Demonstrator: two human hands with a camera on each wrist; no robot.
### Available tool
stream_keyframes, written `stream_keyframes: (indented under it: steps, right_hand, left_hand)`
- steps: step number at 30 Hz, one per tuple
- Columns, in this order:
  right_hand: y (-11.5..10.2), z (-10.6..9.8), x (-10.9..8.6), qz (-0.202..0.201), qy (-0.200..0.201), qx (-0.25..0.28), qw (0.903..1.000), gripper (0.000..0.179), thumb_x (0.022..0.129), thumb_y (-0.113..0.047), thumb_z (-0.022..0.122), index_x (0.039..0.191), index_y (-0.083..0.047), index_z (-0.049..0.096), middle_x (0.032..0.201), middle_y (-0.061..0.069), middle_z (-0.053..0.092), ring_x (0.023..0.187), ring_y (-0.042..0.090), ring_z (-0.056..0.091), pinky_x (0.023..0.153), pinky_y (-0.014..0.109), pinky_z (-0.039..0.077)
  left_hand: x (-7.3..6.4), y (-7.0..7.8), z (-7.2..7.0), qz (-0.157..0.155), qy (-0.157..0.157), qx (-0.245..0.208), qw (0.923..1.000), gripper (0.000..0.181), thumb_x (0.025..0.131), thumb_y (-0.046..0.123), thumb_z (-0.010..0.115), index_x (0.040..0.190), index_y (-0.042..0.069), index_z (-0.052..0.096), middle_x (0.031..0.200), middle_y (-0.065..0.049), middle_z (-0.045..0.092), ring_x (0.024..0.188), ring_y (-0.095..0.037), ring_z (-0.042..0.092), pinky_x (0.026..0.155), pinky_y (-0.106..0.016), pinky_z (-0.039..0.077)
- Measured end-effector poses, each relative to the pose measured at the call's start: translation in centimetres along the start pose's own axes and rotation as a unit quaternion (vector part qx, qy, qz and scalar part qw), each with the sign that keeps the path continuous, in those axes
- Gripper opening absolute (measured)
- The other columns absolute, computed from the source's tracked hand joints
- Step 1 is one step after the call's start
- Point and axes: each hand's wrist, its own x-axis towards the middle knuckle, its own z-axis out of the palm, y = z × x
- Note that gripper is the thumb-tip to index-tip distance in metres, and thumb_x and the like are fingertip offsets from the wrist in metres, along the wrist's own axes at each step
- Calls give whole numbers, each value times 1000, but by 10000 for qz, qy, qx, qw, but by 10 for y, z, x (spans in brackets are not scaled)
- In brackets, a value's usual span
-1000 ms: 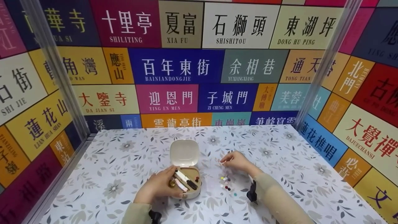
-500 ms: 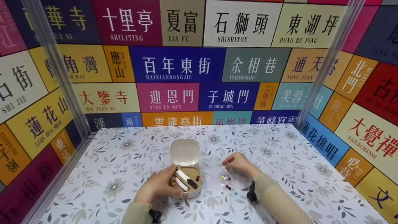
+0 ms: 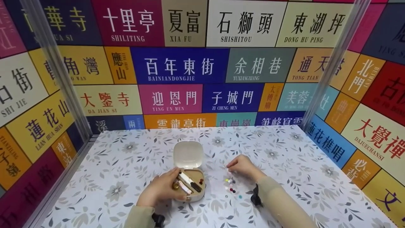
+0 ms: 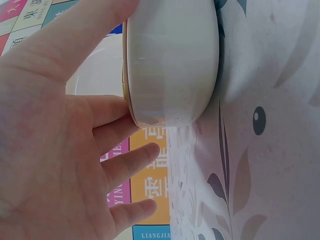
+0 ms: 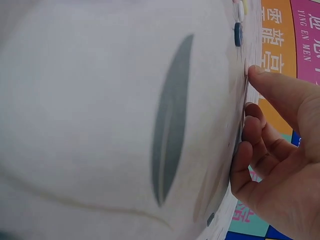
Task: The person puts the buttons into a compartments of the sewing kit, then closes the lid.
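A small white case (image 3: 202,193) with a tan interior stands on the table, its lid (image 3: 188,155) raised. My left hand (image 3: 159,188) holds the case's left side; the left wrist view shows thumb and fingers at the white wall (image 4: 172,65). Inside lie a white stick with a black end (image 3: 190,181), a pale tube (image 3: 184,187) and dark red dots (image 3: 201,181). My right hand (image 3: 243,166) is low at the table, fingers bent. Its thumb tip (image 5: 255,71) is by a small pale piece; whether it is pinched is unclear.
Several tiny coloured button-like pieces (image 3: 230,183), yellow, white, red, dark and teal, lie scattered between the case and my right wrist. A flower-patterned cloth (image 3: 117,190) covers the table. Walls with coloured sign panels (image 3: 180,66) stand at the back and both sides.
The right hand's fingertips have shifted very slightly nearer to the scattered pieces. My left hand keeps its place on the case, and the case has not moved.
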Motion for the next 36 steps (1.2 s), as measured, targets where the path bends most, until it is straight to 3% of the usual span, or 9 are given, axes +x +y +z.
stream_keyframes:
  steps: [5, 13, 23, 32, 36]
  right_hand:
    - [-2, 2, 0, 96, 56, -120, 9999, 13, 76, -5, 74, 88, -9, 79, 86, 1, 72, 75, 14, 59, 68, 26, 51]
    - [-3, 3, 1, 157, 134, -22, 9998, 7, 77, -5, 76, 84, -8, 77, 79, -1, 70, 69, 13, 57, 63, 25, 48]
    - [0, 1, -1, 132, 213, -21, 9997, 7, 81, -11, 75, 80, -4, 75, 73, -1, 69, 66, 13, 55, 62, 26, 47]
    - [-1, -3, -1, 181, 430, 206, 9987, 4, 77, -6, 74, 78, -2, 75, 73, -1, 68, 61, 11, 47, 57, 23, 41]
    - [-3, -8, -1, 277, 469, 185, 9983, 4, 78, -6, 74, 79, -2, 75, 75, 0, 69, 65, 12, 50, 61, 24, 44]
  left_hand:
    - [1, -1, 1, 40, 31, 124, 9999, 119, 61, 53, 86, 151, 3, 28, 156, -14, 28, 140, -38, 28, 111, -67, 7]
    - [3, -4, 1, -58, 7, -47, 10000, 121, 58, 55, 86, 153, 10, 27, 157, -9, 26, 141, -36, 27, 111, -67, 5]
    - [5, -3, 0, -69, -25, 55, 10000, 120, 59, 56, 85, 153, 8, 28, 157, -10, 26, 141, -36, 27, 111, -67, 5]
    - [3, -2, 0, -22, -59, 210, 9998, 116, 63, 55, 84, 151, 3, 30, 156, -14, 28, 140, -39, 29, 111, -66, 14]
    - [3, -4, 1, -25, -88, 232, 9997, 116, 64, 56, 84, 151, 3, 29, 157, -14, 27, 140, -39, 28, 111, -65, 15]
